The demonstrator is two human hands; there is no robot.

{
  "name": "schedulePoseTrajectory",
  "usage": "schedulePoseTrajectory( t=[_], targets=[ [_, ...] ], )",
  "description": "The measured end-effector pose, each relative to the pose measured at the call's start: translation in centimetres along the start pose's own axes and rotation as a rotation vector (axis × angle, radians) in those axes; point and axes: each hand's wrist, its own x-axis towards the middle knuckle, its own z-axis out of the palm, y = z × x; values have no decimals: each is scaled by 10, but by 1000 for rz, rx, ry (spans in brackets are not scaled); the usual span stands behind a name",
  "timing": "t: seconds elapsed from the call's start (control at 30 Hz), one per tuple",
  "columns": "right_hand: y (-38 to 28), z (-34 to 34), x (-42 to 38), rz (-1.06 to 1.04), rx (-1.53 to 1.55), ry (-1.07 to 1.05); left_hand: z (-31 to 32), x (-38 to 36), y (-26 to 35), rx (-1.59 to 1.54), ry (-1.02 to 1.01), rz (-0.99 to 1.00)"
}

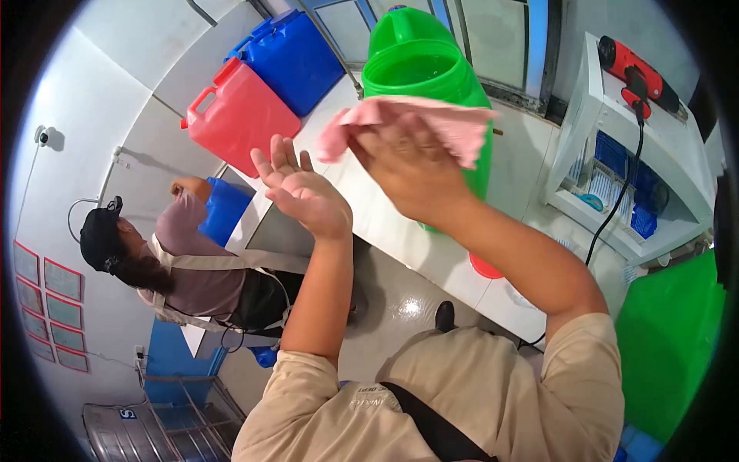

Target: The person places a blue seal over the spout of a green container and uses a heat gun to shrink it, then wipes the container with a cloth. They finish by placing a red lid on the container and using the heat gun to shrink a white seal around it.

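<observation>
A pink cloth (462, 127) is in my right hand (419, 165), which is raised in front of the green jug with a wide round mouth (419, 65). Part of the cloth spreads past the fingers on both sides and overlaps the jug's front in this view. My left hand (308, 192) is up in the air with its palm turned up and fingers apart, holding nothing. It is nearest to the pink-red jerrycan (250, 115) on the white counter (389, 223).
A blue jerrycan (296, 65) stands behind the red one. On the left, a person in a cap (188, 231) works at a blue container (223, 208). A red heat gun (643, 77) lies on a white shelf unit (573, 146), its black cord hanging down. A red lid (485, 266) sits near the counter's edge.
</observation>
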Motion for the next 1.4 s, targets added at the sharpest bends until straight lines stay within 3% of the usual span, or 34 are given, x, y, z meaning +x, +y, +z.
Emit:
schedulePoseTrajectory(
  t=[0.07, 0.13, 0.17, 0.27, 0.33, 0.4, 0.47, 0.53, 0.57, 0.6, 0.73, 0.8, 0.83, 0.9, 0.93, 0.97, 1.03, 1.07, 1.1, 1.13, 1.2, 1.23, 1.33, 1.4],
  targets=[
    [-35, 28, -23, -174, -184, -242, 0, 0, -1, -14, 11, 24],
    [-77, 66, -54, 561, 816, -414, -3, -1, -1, 12, 18, 52],
    [-76, 76, -57, 557, 823, -694, -5, -5, 0, 22, 29, 40],
    [-71, 85, -104, 452, 840, -1046, -28, -19, 1, 90, 8, 8],
    [-45, 38, -109, 162, 872, -877, -53, -28, -2, 108, 5, -14],
    [-20, 11, -97, -106, 720, -499, -74, -37, 0, 142, 3, -58],
    [-4, 6, -69, -200, 516, -166, -83, -41, 2, 81, 79, -132],
    [-7, 16, -48, -97, 480, -35, -81, -44, -1, 73, 107, -158],
    [-20, 23, -38, 26, 545, -66, -75, -47, -1, 78, 98, -171],
    [-41, 26, -24, 367, 769, -253, -67, -48, -1, 70, 82, -178],
    [-62, 30, -66, 1179, 1350, -740, -63, -52, 1, 77, 52, -189],
    [-51, 39, -113, 458, 1101, -866, -75, -57, 2, 98, 47, -179],
    [-43, 28, -131, 462, 1102, -866, -83, -60, 4, 119, 41, -166],
    [-32, 1, -157, 916, 1601, -567, -98, -65, 7, 138, 68, -189],
    [-23, 5, -159, 906, 1598, -562, -98, -65, 8, 148, 104, -207],
    [-14, 9, -161, 585, 969, -389, -96, -68, 8, 145, 108, -216],
    [-1, 14, -141, 233, 314, -183, -84, -73, 0, 112, 78, -245],
    [3, 15, -112, 203, 281, -158, -75, -77, -4, 82, 48, -271],
    [10, 22, -98, 233, 314, 61, -62, -80, -6, 73, 17, -293],
    [11, 31, -90, 388, 380, 141, -52, -84, -7, 66, 11, -292],
    [6, 39, -108, 487, 544, 194, -37, -90, -6, 67, -56, -308],
    [-12, 42, -123, 701, 700, 243, -35, -92, -8, 91, -109, -323],
    [-48, 49, -183, 991, 883, 74, -28, -93, -23, 132, -246, -314],
    [-48, 45, -179, 980, 931, 119, -14, -76, -34, 157, -310, -253]
  ],
)
